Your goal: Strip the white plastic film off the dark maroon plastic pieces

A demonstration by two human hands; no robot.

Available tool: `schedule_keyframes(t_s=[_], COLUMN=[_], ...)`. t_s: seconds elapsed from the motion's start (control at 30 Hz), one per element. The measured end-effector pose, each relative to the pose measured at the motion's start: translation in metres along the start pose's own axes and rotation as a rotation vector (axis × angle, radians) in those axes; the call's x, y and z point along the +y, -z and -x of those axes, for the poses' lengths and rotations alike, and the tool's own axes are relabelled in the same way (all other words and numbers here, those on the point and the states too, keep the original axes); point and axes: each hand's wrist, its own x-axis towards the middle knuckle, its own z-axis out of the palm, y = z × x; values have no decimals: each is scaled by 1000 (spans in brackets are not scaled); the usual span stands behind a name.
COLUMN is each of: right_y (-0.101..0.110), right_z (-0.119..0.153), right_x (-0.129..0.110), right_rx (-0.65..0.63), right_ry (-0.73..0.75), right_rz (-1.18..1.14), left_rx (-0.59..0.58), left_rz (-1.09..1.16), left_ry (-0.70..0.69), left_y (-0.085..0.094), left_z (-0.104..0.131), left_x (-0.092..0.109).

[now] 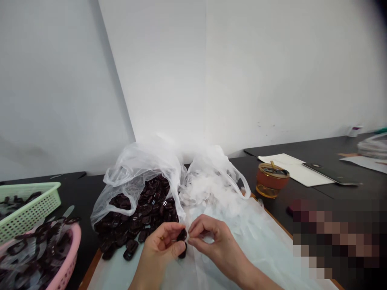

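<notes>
My left hand (163, 247) pinches a dark, glossy plastic piece (182, 238) between thumb and fingers. Close beside it on the right, my right hand (211, 237) has its thumb and forefinger brought together; whatever lies between those fingertips is too small to make out. Behind the left hand, many similar dark glossy pieces (145, 219) spill from a clear plastic bag (121, 179) onto a pale sheet (260, 249). A second plastic bag (208, 161), with whitish translucent pieces (208, 191) at its mouth, lies open beyond the right hand.
At left stand a green basket (45, 205) and a pink basket (72, 253), both holding dark parts. To the right are an amber glass bowl (270, 183), white paper (293, 171) and a dark phone (329, 174). A white wall (242, 72) rises behind the black table (320, 145).
</notes>
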Motion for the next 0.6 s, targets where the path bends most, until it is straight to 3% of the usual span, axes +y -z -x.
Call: schedule_keyframes(t_s=[0.3, 0.6], right_y=[-1, 0], right_z=[-1, -2], right_x=[-2, 2], right_rx=[24, 12], right_ry=[-40, -115], right_rz=[36, -11], left_rx=[19, -11], left_rz=[215, 156], left_ry=[125, 132], left_y=[-8, -4], left_z=[4, 1], left_x=[2, -3])
